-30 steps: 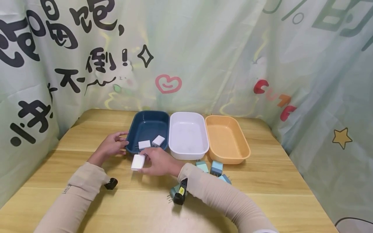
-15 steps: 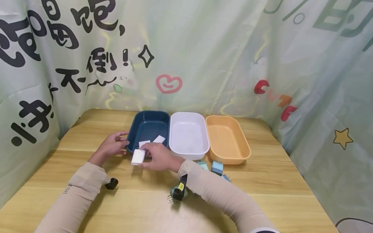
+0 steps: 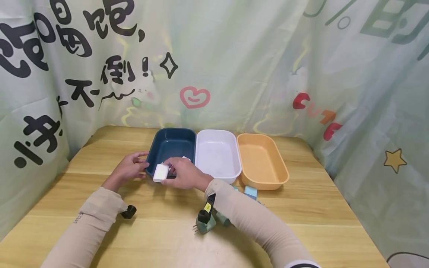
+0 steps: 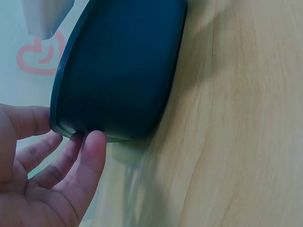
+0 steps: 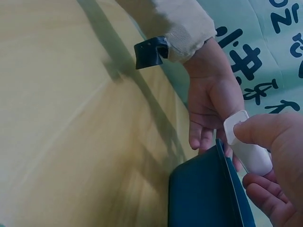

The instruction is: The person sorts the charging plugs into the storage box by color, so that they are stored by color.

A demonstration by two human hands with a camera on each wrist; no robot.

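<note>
My right hand [image 3: 187, 173] pinches a white charger plug [image 3: 161, 173] between thumb and fingers, over the front rim of the navy tray [image 3: 155, 150]. In the right wrist view, the thumb presses on the end face of the charger [image 5: 253, 153], with fingers beneath. The left hand [image 3: 130, 166] grips the navy tray's left edge; in the left wrist view, its fingertips [image 4: 94, 142] meet the outer wall just under the rim. A bit of another white charger [image 3: 186, 158] shows inside the tray behind my right hand, which hides the rest.
A white tray [image 3: 218, 175] and an orange tray [image 3: 264, 183] stand in a row right of the navy one. Green plugs [image 3: 205, 225] and a blue plug [image 3: 250, 192] lie on the wooden table [image 3: 151, 238], partly under the right forearm. A printed curtain [image 3: 228, 74] hangs behind.
My right hand has moved forward with the white charger, from in front of the navy tray to over its front rim. The left hand has stayed at the tray's edge.
</note>
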